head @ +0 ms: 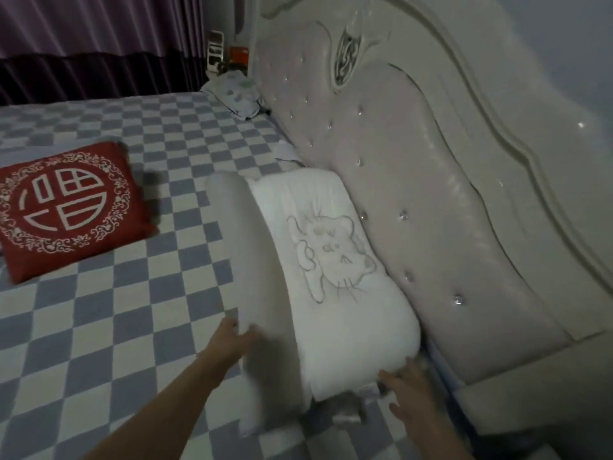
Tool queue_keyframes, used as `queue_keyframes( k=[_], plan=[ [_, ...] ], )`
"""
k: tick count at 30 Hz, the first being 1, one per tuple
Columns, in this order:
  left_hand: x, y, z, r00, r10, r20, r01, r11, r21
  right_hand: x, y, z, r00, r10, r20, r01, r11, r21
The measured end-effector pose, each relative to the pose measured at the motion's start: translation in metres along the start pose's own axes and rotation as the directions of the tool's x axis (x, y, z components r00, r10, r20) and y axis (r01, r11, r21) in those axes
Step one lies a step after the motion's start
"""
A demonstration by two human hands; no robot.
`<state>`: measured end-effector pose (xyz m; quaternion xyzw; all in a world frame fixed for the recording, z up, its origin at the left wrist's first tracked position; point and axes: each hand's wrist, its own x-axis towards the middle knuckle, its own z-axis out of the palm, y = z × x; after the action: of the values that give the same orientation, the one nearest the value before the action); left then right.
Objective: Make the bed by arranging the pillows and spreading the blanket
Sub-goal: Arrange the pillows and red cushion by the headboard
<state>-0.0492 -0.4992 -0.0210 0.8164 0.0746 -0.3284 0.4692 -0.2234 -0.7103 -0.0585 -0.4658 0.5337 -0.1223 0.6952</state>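
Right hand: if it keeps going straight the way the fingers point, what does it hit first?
The right hand points up and slightly left, so it meets the near edge of the white cat pillow, which its fingertips already seem to touch. The headboard lies further right.

- Your bed sheet [139, 313]: blue-grey and white checks.
- Your near pillow [335, 280]: white, with a grey outline cat drawing.
- Cushion [66, 210]: red, white round emblem and scrollwork.
- Far pillow [235, 94]: pale, small leaf print.
- Headboard [431, 210]: cream, tufted, shiny studs.
- Curtain [99, 44]: purple.
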Motion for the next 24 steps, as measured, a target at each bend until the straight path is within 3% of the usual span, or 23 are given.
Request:
queue_keyframes(
  k=[5, 9, 11, 13, 16, 19, 21, 24],
  plan=[
    [0.009, -0.029, 0.028, 0.991, -0.118, 0.059, 0.116, 0.993, 0.038, 0.027, 0.0, -0.015, 0.992, 0.126, 0.005, -0.124, 0.98, -0.155],
    [0.022, -0.035, 0.04, 0.991, -0.132, -0.035, 0.134, 0.99, 0.051, 0.037, 0.008, -0.008, 0.974, 0.223, -0.038, -0.226, 0.969, -0.096],
    [0.029, -0.045, 0.044, 0.983, -0.178, -0.044, 0.179, 0.983, 0.027, 0.044, 0.013, -0.003, 0.96, 0.281, 0.005, -0.281, 0.96, -0.023],
    [0.028, -0.055, 0.048, 0.975, -0.221, -0.016, 0.22, 0.975, -0.04, 0.051, 0.01, 0.007, 0.976, 0.218, 0.026, -0.219, 0.974, 0.065],
    [0.03, -0.069, 0.056, 0.976, -0.219, -0.01, 0.217, 0.971, -0.104, 0.048, -0.015, 0.039, 0.991, -0.129, -0.025, 0.13, 0.991, 0.03],
    [0.033, -0.069, 0.058, 0.98, -0.198, 0.012, 0.195, 0.95, -0.246, 0.032, -0.033, 0.061, 0.887, -0.438, 0.143, 0.447, 0.893, -0.04],
    [0.039, -0.069, 0.058, 0.986, -0.169, -0.01, 0.16, 0.952, -0.26, 0.04, -0.018, 0.046, 0.878, -0.473, 0.072, 0.476, 0.878, -0.051],
    [0.043, -0.068, 0.061, 0.994, -0.105, -0.034, 0.098, 0.981, -0.166, 0.062, 0.012, 0.006, 0.924, -0.333, -0.188, 0.299, 0.936, -0.186]
  ],
)
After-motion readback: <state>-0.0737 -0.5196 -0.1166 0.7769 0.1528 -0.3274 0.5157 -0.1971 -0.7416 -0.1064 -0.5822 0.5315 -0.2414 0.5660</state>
